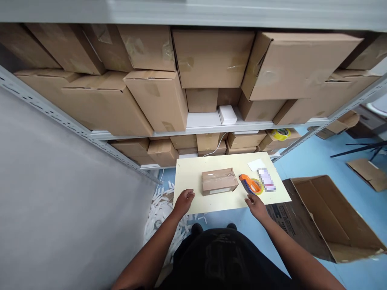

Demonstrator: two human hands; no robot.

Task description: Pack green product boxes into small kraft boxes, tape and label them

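Beyond both hands, brown cardboard cartons [213, 58] are stacked on a pale grey metal shelf rack [199, 131]. White curled scraps [157, 211] are strewn on the floor left of the left hand [184, 202]; a large open cardboard carton [338, 209] is seen right of the right hand [256, 205]. Just beyond the latter, an orange-and-blue tape dispenser [249, 182] is slanted, its far end leftward; contact cannot be told. Between and beyond the hands, a small brown taped cardboard box [219, 180] is placed on the cream rectangular bench [187, 173], long axis left to right, right end slightly farther. Forearms are extended; fingers are loosely curled, half open, nothing held.
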